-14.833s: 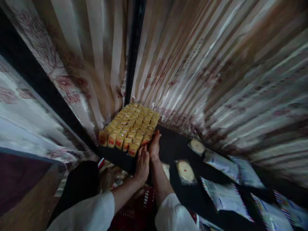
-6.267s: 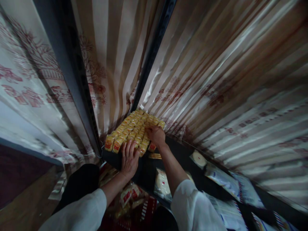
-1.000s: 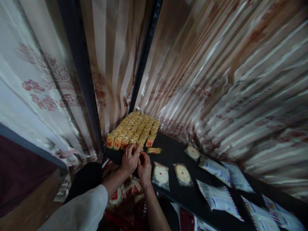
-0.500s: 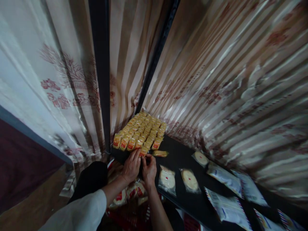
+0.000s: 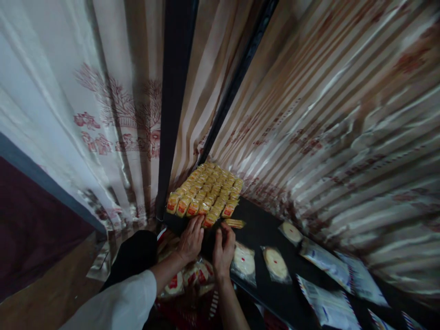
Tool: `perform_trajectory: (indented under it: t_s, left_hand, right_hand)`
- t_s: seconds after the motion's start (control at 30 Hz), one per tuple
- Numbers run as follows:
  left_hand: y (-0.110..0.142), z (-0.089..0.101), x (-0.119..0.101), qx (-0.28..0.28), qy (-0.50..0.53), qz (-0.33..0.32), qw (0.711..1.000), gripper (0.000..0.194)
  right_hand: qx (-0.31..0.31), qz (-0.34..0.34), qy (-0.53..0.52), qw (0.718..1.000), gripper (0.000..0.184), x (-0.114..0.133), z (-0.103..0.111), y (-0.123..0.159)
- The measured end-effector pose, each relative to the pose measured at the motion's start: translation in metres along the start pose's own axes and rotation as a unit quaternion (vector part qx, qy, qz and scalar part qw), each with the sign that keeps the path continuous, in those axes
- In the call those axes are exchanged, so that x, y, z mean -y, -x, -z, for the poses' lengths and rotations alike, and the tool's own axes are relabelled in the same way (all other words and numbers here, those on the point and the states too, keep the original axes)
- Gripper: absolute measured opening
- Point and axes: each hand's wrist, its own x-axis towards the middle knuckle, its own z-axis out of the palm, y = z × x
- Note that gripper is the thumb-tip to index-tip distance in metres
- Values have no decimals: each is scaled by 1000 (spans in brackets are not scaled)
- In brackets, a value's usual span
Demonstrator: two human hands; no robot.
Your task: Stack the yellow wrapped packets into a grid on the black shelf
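A tight block of several small yellow packets with red labels (image 5: 205, 191) stands in rows at the far corner of a black shelf (image 5: 261, 220). My left hand (image 5: 191, 240) lies flat with fingers stretched, its tips touching the front row of the block. My right hand (image 5: 223, 247) hovers just right of it, fingers spread and reaching toward a single yellow packet (image 5: 234, 223) lying flat on the shelf beside the block. Neither hand holds anything.
Two clear bags with round pale cakes (image 5: 244, 263) (image 5: 275, 263) and a third (image 5: 291, 233) lie on the shelf, then white striped packs (image 5: 326, 265) further right. Striped satin curtains (image 5: 309, 119) and black posts (image 5: 175, 101) close the corner. A red basket of packets (image 5: 185, 284) sits below the shelf.
My hands have parted: the right one has slid right toward the loose packet, the left stays at the front row. The view has shifted, so the block sits further right.
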Motion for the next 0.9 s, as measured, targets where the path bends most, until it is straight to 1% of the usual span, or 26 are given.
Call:
perform_trajectory:
  t_s: [0.1, 0.17, 0.23, 0.33, 0.4, 0.5, 0.57, 0.63, 0.77, 0.83, 0.9]
  left_hand:
    - [2, 9, 2, -12, 9, -8, 1000, 41]
    - [2, 17, 6, -18, -16, -32, 999, 41]
    - [2, 25, 11, -29, -74, -52, 995, 43]
    - [0, 37, 20, -46, -166, -62, 983, 46]
    - [-1, 40, 25, -47, -196, -74, 977, 47]
    - [-6, 38, 31, -37, -196, -120, 973, 48]
    - [-10, 33, 33, -33, -179, -155, 971, 45]
    - [-15, 30, 35, -27, -167, -176, 970, 42]
    - [-25, 27, 39, -20, -168, -190, 967, 39]
    - [-27, 27, 41, -18, -172, -192, 966, 39]
    - [-27, 28, 42, -10, -177, -190, 966, 40]
  right_hand:
    - [-14, -20, -46, 999, 41, 22, -2, -7]
    - [3, -29, -91, 995, 45, 40, -9, -15]
    - [30, -24, -113, 993, 49, 60, -19, -25]
    - [61, 0, -92, 994, 53, 84, -35, -42]
    - [82, 5, -73, 994, 57, 93, -46, -56]
    - [107, -25, -46, 993, 64, 97, -64, -76]
    - [108, -39, -30, 993, 67, 96, -75, -88]
    - [105, -37, -19, 994, 69, 94, -84, -98]
    - [119, -37, 7, 992, 73, 86, -97, -109]
    - [129, -33, 23, 991, 74, 82, -103, -111]
    - [126, -29, 37, 991, 72, 77, -108, -111]
